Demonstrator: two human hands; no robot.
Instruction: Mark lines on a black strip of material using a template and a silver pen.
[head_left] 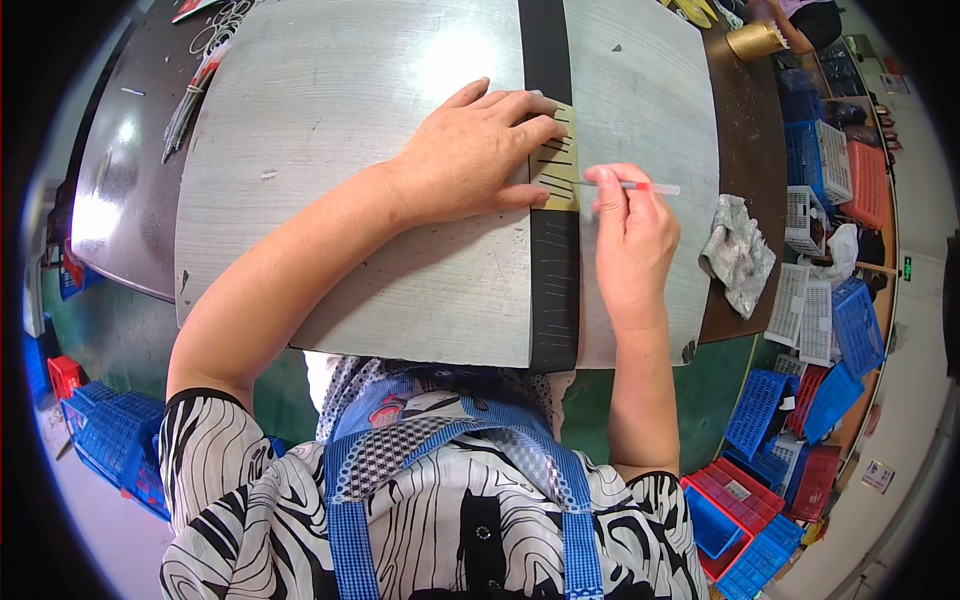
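And here's the dark table (742,130) spreading wide, a big grey board (330,130) covering its middle. Off to the right, blue crates (757,412) are stacked beside red ones (735,490). Down the board, right of centre, runs the black strip (555,290), its near end right at the board's near edge. In from the left comes the left hand (480,155), fingers spread and gently bent, gripping nothing, thumb and fingertips down on the template (560,195), a slotted yellow piece lying across the strip. On the right, the right hand (637,235) is curled, thumb and forefinger pinching a slim pen (645,187), tip pointing left at the template's right side; whether it touches, I can't tell. Further right, a crumpled grey rag (740,255) sits at the board's edge, and at the far right there's a gold spool (756,41). Far left, a bundle of pens (190,112) rests on the board's edge. Smallest of all, thin pale lines (556,262) show on the strip, just near of the template.
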